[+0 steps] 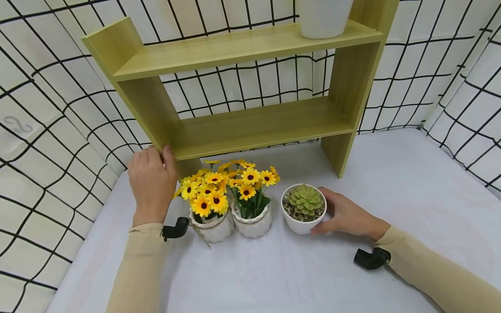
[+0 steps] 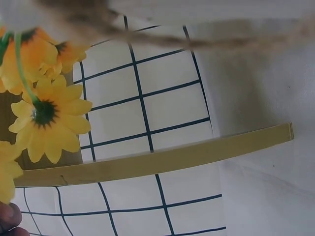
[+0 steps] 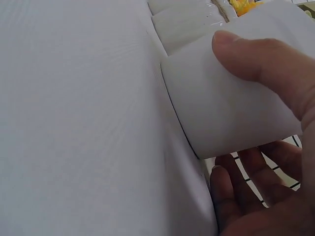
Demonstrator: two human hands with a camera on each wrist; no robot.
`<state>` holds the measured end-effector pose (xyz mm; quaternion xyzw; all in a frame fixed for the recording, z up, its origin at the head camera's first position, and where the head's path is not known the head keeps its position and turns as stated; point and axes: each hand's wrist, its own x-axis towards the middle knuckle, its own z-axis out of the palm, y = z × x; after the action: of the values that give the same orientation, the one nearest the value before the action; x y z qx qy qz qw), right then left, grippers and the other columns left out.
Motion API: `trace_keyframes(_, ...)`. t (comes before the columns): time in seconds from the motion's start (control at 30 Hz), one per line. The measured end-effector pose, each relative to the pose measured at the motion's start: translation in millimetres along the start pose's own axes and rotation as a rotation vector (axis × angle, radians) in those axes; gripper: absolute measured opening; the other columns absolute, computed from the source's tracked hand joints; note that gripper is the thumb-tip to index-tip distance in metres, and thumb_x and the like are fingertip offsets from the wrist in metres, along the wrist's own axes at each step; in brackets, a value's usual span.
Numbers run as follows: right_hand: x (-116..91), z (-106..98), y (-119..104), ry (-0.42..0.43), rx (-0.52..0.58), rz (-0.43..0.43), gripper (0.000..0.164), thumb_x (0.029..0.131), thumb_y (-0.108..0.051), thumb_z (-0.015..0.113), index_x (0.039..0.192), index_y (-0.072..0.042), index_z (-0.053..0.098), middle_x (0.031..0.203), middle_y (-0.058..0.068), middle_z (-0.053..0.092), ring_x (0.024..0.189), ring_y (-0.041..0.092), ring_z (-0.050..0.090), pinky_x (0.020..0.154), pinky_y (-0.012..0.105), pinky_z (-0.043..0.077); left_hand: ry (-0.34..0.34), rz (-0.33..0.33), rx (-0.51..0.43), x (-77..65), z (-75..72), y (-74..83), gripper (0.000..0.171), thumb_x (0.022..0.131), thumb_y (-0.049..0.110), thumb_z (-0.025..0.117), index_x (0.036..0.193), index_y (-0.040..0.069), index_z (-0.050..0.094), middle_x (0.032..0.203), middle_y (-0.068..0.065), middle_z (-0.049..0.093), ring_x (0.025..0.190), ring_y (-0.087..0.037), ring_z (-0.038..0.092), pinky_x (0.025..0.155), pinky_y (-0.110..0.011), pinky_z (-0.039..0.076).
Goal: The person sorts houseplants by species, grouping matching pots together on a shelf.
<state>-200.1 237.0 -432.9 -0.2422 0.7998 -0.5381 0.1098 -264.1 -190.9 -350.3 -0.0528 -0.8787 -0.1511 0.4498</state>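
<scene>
My left hand (image 1: pixel 150 178) grips the lower left side panel of a light wooden shelf (image 1: pixel 235 134); in the left wrist view only a bit of its fingers (image 2: pixel 9 216) shows at the lower left corner. With thumb and fingers on either side, my right hand (image 1: pixel 348 216) holds a small white pot with a green succulent (image 1: pixel 306 200) and gravel. In the right wrist view, the thumb lies along the white pot (image 3: pixel 231 108), whose base is at the table surface. Left of it, two white pots of yellow artificial flowers (image 1: pixel 215 228) (image 1: pixel 252 221) stand side by side.
Another white pot (image 1: pixel 325 17) stands on the shelf's upper board, at the right. Black wire grid panels (image 1: pixel 415 61) surround the white table (image 1: pixel 274 278) at the back and sides. Twine hangs from the leftmost flower pot.
</scene>
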Motion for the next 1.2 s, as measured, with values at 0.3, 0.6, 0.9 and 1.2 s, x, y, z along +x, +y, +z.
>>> trace_keyframes(0.3, 0.1, -0.6, 1.3, -0.037, -0.008, -0.016, 0.087, 0.068, -0.018, 0.096, 0.143, -0.019, 0.051, 0.142, 0.002, 0.059, 0.131, 0.003, 0.054, 0.111, 0.014, 0.038, -0.006, -0.002, 0.000, 0.9, 0.4, 1.2, 0.052, 0.112, 0.033, 0.037, 0.086, -0.008, 0.056, 0.074, -0.024, 0.053, 0.074, -0.041, 0.045, 0.071, -0.046, 0.030)
trace_keyframes(0.6, -1.8, 1.3, -0.5, -0.031, -0.039, -0.003, 0.092, 0.068, -0.022, 0.096, 0.148, -0.017, 0.052, 0.146, 0.002, 0.061, 0.132, -0.001, 0.054, 0.111, 0.013, 0.037, -0.022, -0.017, -0.005, 0.0, -0.5, 1.3, 0.052, 0.112, 0.034, 0.036, 0.087, -0.008, 0.056, 0.075, -0.024, 0.054, 0.075, -0.041, 0.045, 0.071, -0.046, 0.030)
trace_keyframes(0.9, -2.8, 3.1, -1.3, 0.005, -0.081, -0.054, 0.088, 0.067, -0.022, 0.097, 0.143, -0.016, 0.054, 0.140, 0.002, 0.061, 0.128, 0.001, 0.055, 0.110, 0.014, 0.040, -0.023, -0.022, -0.015, -0.2, -2.4, 2.9, 0.051, 0.112, 0.033, 0.036, 0.088, -0.007, 0.055, 0.075, -0.023, 0.053, 0.075, -0.040, 0.044, 0.072, -0.047, 0.030)
trace_keyframes(1.2, -1.5, 2.9, 0.5, -0.011, -0.046, -0.088, 0.086, 0.070, -0.018, 0.095, 0.144, -0.013, 0.052, 0.141, 0.004, 0.060, 0.129, 0.001, 0.056, 0.111, 0.014, 0.041, -0.023, -0.029, -0.017, -1.0, -3.0, 2.7, 0.050, 0.112, 0.033, 0.037, 0.087, -0.007, 0.055, 0.074, -0.022, 0.053, 0.075, -0.040, 0.044, 0.073, -0.047, 0.030)
